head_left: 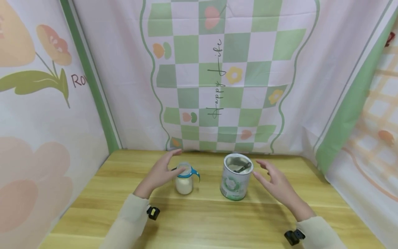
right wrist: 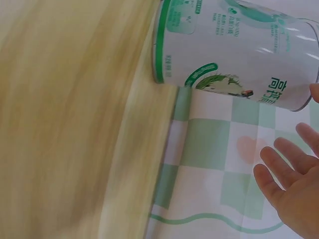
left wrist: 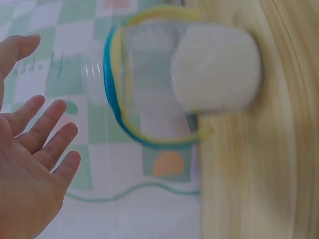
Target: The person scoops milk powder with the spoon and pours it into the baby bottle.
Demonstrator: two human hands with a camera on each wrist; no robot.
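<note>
A clear baby bottle with a blue two-handled collar stands upright on the table, pale contents in its lower part. Beside it hovers my left hand, fingers loosely extended; in the left wrist view the palm is bare and apart from the bottle. To the right stands an uncovered milk powder can, white with green print, a dark scoop inside its mouth. My right hand is spread at the can's right side, thumb close to the rim; whether it touches I cannot tell. The right wrist view shows relaxed fingers.
The wooden table carries the bottle and can, with a gap between them. A checkered fabric curtain hangs behind the far edge, and printed fabric also hangs at the left and right. Black wrist cameras sit on both sleeves.
</note>
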